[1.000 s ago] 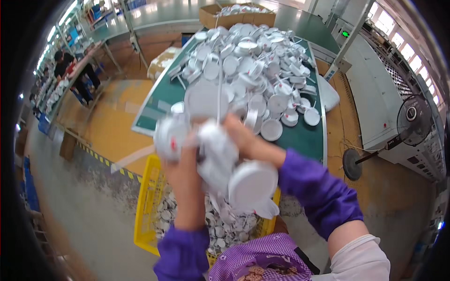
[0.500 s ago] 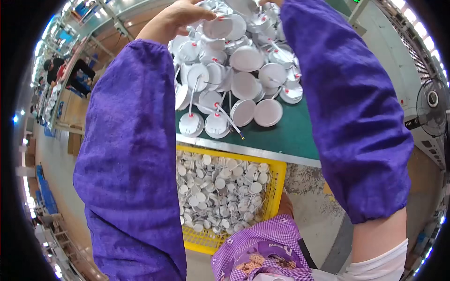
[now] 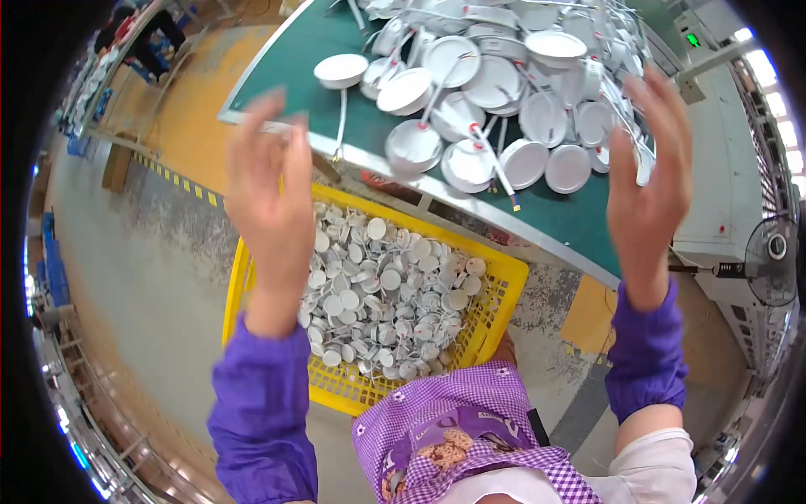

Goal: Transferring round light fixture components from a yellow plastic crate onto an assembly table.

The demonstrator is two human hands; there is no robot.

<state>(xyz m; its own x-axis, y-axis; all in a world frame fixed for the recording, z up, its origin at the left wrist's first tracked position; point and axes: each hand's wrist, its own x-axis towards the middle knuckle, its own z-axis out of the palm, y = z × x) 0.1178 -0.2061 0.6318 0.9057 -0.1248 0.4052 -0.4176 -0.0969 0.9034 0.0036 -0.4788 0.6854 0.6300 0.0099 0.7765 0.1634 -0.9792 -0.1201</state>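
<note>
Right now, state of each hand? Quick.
Left hand: open, blurred, nothing visibly held.
Right hand: open, nothing visibly held; whether it touches the white round parts behind it can't be told.

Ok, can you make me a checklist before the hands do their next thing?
1. Left bare hand empty: ok, fingers open.
2. Right bare hand empty: ok, fingers open.
3. Yellow plastic basket upright: ok, small round white pieces inside.
4. Heap of round white discs on the green-topped table: ok.
5. Thin white cable clear of the table's silver edge: not ok, its tip reaches it.
6. Right hand clear of the heap: cannot tell.
</note>
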